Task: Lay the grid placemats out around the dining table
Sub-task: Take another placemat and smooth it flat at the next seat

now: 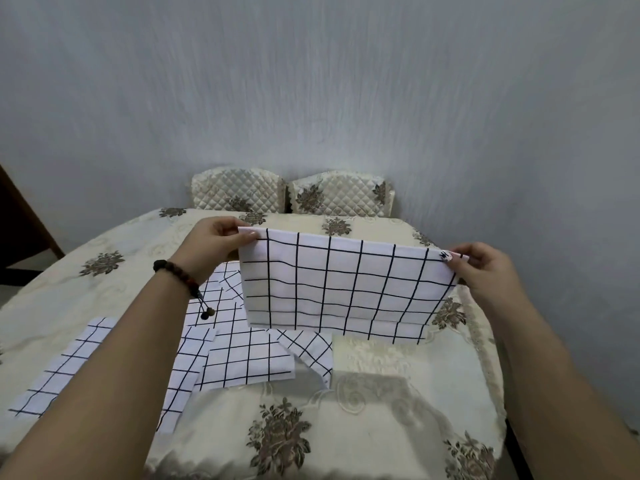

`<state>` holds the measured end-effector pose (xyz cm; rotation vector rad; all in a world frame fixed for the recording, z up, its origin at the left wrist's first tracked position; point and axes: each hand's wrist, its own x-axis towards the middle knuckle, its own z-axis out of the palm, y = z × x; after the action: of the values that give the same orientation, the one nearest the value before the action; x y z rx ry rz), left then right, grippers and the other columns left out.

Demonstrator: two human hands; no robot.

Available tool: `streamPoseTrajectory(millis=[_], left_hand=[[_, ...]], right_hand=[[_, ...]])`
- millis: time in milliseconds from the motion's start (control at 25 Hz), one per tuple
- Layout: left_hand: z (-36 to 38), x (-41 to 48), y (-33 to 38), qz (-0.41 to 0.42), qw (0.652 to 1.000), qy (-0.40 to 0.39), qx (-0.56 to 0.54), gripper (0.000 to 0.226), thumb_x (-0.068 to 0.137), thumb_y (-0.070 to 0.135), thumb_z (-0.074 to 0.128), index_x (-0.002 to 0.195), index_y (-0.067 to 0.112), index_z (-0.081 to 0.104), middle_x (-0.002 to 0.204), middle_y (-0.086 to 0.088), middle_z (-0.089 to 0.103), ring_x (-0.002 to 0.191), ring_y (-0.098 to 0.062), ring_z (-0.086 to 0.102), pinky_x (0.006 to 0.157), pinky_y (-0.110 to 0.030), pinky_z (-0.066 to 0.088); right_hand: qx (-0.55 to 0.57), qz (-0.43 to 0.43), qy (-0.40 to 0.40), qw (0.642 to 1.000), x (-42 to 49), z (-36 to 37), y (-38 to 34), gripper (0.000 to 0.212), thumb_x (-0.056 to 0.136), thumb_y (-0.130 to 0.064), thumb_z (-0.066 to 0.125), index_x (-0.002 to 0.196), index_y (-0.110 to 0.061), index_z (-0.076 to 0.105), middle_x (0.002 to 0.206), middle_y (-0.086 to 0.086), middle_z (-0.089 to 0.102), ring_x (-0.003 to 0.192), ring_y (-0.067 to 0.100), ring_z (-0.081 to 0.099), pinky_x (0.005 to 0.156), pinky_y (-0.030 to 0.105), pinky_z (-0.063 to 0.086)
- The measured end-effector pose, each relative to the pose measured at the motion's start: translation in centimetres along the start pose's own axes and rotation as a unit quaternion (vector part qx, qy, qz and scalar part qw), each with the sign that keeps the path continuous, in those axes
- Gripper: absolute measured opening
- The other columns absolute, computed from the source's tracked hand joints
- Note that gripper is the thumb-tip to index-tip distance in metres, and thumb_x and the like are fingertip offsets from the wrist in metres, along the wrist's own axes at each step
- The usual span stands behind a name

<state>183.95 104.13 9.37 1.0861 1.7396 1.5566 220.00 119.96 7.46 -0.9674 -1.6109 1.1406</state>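
Two hands hold one grid placemat (339, 289) up off the table (363, 427), stretched btwn its top corners. Its lower edge hangs just above the tabletop, middle-right.

Looks like thin cotton: light, soft, no stiffness, so it'll sag & fold w/o tension; the bottom strip creases forward. Prob. not slippery, not fragile. Best taken at both corners of one long edge, as now. A one-hand grab mid-sheet would likely bunch it.

Left hand (221, 244): thumb & fingertips pinch the top-left corner, other fingers curled behind the fabric. Right hand (485, 268): same pinch on the top-right corner, thumb on the near face. Both are clamped on the fabric, nothing else held.

Heap of placemats (242, 362) lies near-left on the table, overlapping & skewed, one w/ a corner flipped. Another mat (62, 368) sits further left, partly under the left forearm. Beaded bracelet (173, 271) on the left wrist. Quilted chair backs (239, 192) stand at the far side.
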Motion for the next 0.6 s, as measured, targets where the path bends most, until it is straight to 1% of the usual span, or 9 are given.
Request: streamPoseTrajectory(millis=[80,120,200,240,360,440,520,560,600], left_hand=[[0.0,0.3,0.7,-0.007,1.000,-0.008,-0.006,0.020,0.083,0.007,0.068,0.101,-0.003,0.065,0.089,-0.014,0.065,0.082,-0.021,0.065,0.070,-0.028,0.059],[-0.1,0.5,0.8,-0.012,1.000,-0.012,-0.006,0.022,0.083,0.008,0.068,0.102,-0.002,0.065,0.092,-0.014,0.066,0.083,-0.022,0.065,0.071,-0.028,0.059],[0.0,1.2,0.5,-0.025,1.000,-0.010,-0.005,0.027,0.082,0.009,0.069,0.106,-0.004,0.064,0.095,-0.015,0.066,0.085,-0.023,0.065,0.070,-0.028,0.058],[0.2,1.6,0.1,-0.031,0.999,-0.009,-0.002,0.027,0.082,0.008,0.069,0.105,-0.004,0.064,0.095,-0.016,0.066,0.084,-0.024,0.065,0.068,-0.028,0.058],[1.1,2.0,-2.1,-0.069,0.998,-0.006,0.014,0.011,0.083,0.005,0.067,0.092,-0.001,0.067,0.091,-0.018,0.065,0.081,-0.025,0.063,0.068,-0.027,0.060],[1.9,2.2,-4.8,-0.116,0.993,-0.001,0.022,0.005,0.084,0.006,0.067,0.085,0.001,0.067,0.092,-0.019,0.066,0.079,-0.024,0.064,0.067,-0.028,0.060],[2.5,2.7,-8.6,-0.159,0.987,0.002,0.034,0.009,0.083,0.007,0.068,0.078,0.001,0.064,0.094,-0.016,0.067,0.075,-0.021,0.064,0.063,-0.025,0.059],[2.8,3.0,-10.7,-0.180,0.983,0.005,0.042,0.011,0.083,0.007,0.068,0.078,-0.001,0.064,0.095,-0.016,0.067,0.075,-0.020,0.064,0.062,-0.024,0.059],[3.1,3.2,-12.9,-0.198,0.979,0.004,0.049,0.013,0.084,0.008,0.068,0.082,-0.005,0.064,0.096,-0.016,0.067,0.076,-0.021,0.064,0.063,-0.024,0.059]], right_hand=[[0.017,-0.009,0.013,1.000,0.2,-0.5,-0.9,0.015,0.085,-0.005,0.063,0.075,-0.016,0.063,0.060,-0.006,0.064,0.049,-0.003,0.053,0.049,0.012,0.043],[0.023,-0.009,0.017,1.000,0.5,-0.7,-1.0,0.013,0.085,-0.006,0.064,0.076,-0.015,0.063,0.061,-0.006,0.064,0.050,-0.003,0.052,0.048,0.011,0.042],[0.023,0.002,0.015,1.000,1.4,-0.8,-0.7,0.009,0.085,-0.008,0.065,0.077,-0.013,0.064,0.065,-0.003,0.063,0.054,0.000,0.052,0.050,0.012,0.042],[0.017,0.013,0.011,1.000,2.0,-0.7,-0.2,0.009,0.085,-0.009,0.066,0.076,-0.013,0.065,0.064,-0.004,0.064,0.055,0.001,0.053,0.052,0.013,0.042],[-0.010,0.071,0.001,0.997,3.7,0.1,2.8,0.015,0.085,-0.009,0.066,0.071,-0.015,0.065,0.050,-0.014,0.062,0.048,-0.002,0.052,0.052,0.016,0.043],[-0.036,0.109,-0.012,0.993,4.3,0.9,6.1,0.015,0.085,-0.011,0.066,0.070,-0.016,0.066,0.047,-0.013,0.061,0.044,0.000,0.049,0.052,0.019,0.040],[-0.069,0.144,-0.032,0.987,4.6,2.0,9.7,0.017,0.086,-0.012,0.065,0.069,-0.016,0.065,0.042,-0.012,0.054,0.036,0.000,0.040,0.042,0.016,0.033],[-0.085,0.159,-0.041,0.983,4.7,2.5,11.5,0.017,0.086,-0.012,0.064,0.069,-0.015,0.064,0.041,-0.011,0.051,0.034,0.001,0.037,0.037,0.015,0.029],[-0.096,0.174,-0.048,0.979,4.8,3.1,13.5,0.017,0.087,-0.011,0.064,0.069,-0.014,0.063,0.044,-0.010,0.051,0.036,0.001,0.038,0.036,0.015,0.028]])
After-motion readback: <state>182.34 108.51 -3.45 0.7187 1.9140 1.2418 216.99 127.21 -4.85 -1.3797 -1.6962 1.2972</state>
